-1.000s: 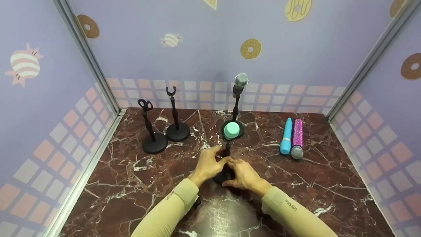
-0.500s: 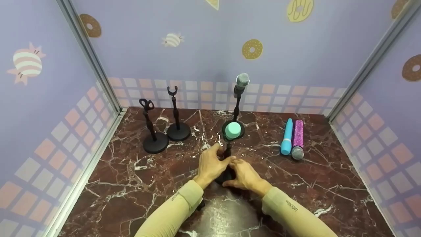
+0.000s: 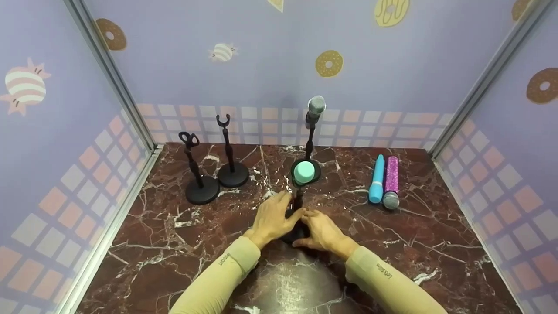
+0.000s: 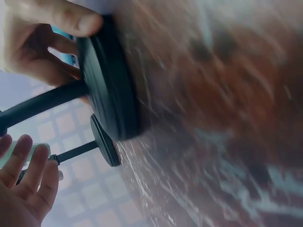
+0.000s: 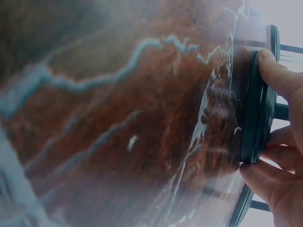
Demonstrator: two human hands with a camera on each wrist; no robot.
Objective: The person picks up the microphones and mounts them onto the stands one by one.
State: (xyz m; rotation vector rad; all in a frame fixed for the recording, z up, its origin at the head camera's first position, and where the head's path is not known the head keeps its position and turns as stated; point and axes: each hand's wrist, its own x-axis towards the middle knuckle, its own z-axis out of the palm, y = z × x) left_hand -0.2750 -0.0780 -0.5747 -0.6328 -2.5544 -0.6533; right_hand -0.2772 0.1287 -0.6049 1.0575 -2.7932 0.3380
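Note:
A black microphone stand (image 3: 298, 200) stands upright at the front middle, its round base (image 4: 106, 85) on the table. A microphone with a mint-green head (image 3: 304, 171) tops it; the clip is hidden. My right hand (image 3: 323, 231) grips the base, thumb and fingers on its rim, as the right wrist view shows. My left hand (image 3: 272, 219) is at the left side of the pole. Its fingers (image 4: 35, 175) are spread and slightly bent in the left wrist view; whether they touch the pole is unclear. Behind, another stand (image 3: 310, 146) bears a silver-headed microphone (image 3: 316, 105).
Two bare microphone stands, one with a looped clip (image 3: 202, 189) and one with a forked clip (image 3: 233, 173), are at the left. A blue microphone (image 3: 377, 179) and a glittery pink one (image 3: 392, 176) lie at the right. Patterned walls enclose the marble table (image 3: 174, 261).
The head view has shifted slightly. My left hand's fingers look a little straighter beside the pole. The right hand and the stand keep nearly the same place.

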